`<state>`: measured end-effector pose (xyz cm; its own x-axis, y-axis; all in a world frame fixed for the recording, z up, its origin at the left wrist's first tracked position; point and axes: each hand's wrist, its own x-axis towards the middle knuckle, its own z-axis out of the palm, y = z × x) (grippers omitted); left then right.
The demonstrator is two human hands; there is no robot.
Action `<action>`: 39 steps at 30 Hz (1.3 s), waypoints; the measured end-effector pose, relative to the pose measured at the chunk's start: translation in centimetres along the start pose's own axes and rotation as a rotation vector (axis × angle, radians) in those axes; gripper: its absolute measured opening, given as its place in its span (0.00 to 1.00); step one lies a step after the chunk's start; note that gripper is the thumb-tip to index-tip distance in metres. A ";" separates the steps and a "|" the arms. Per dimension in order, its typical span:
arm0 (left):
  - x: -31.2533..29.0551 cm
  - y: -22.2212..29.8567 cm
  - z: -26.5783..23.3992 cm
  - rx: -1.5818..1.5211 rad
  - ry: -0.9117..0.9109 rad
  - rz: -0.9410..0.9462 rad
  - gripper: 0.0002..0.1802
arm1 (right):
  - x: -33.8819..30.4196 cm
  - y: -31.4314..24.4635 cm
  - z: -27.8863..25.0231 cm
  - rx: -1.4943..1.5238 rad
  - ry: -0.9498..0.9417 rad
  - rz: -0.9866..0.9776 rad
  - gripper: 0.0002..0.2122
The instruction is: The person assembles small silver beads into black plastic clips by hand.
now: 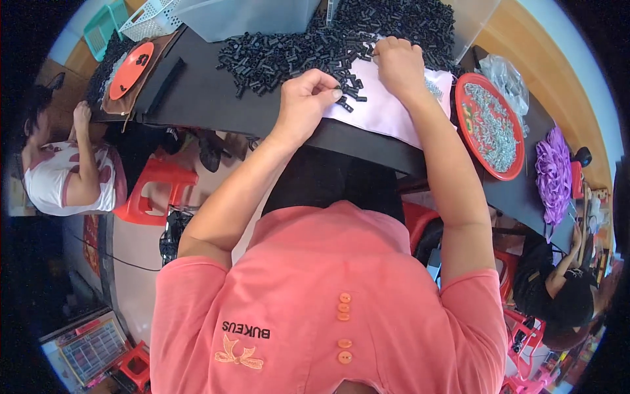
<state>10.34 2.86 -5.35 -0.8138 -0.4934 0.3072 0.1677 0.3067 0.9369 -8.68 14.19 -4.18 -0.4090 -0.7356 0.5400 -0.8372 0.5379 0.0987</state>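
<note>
My left hand (303,105) is at the front edge of a heap of small black cylindrical plastic pieces (282,59). Its thumb and forefinger pinch one such black piece (338,90) over a pale pink cloth (374,108). A few loose black pieces lie on the cloth beside the fingertips. To the right, my right hand (399,65) rests at the cloth's far part, against the heap, with fingers curled down. What its fingertips grip, if anything, is hidden. Some small silvery pieces (433,88) lie on the cloth right of that hand.
At the right a red round tray (462,125) holds many small metal pieces, with a clear plastic bag (505,79) behind it and a purple bundle (553,174) farther right. A clear bin (243,20) stands behind the heap. Other people sit at the left (79,164) and right (564,289).
</note>
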 end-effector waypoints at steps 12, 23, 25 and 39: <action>0.2 2.1 -1.6 -0.206 -0.075 -0.170 0.06 | -0.2 -1.1 -2.5 0.270 0.171 -0.089 0.05; 5.2 3.7 -4.8 -0.118 -0.674 0.111 0.06 | 0.3 -0.3 -3.5 0.218 0.209 -0.002 0.10; 5.5 2.9 -4.2 -0.153 -0.690 0.097 0.07 | 0.3 0.1 -3.5 0.228 0.188 0.014 0.11; 7.8 2.9 -2.9 -0.307 -0.333 -0.313 0.08 | 0.1 -2.4 -3.5 0.384 0.227 -0.139 0.14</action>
<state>6.06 -2.45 0.24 -0.9747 -0.2229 -0.0165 0.0035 -0.0894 0.9960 -5.47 14.29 -1.42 -0.2295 -0.6579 0.7172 -0.9697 0.2178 -0.1105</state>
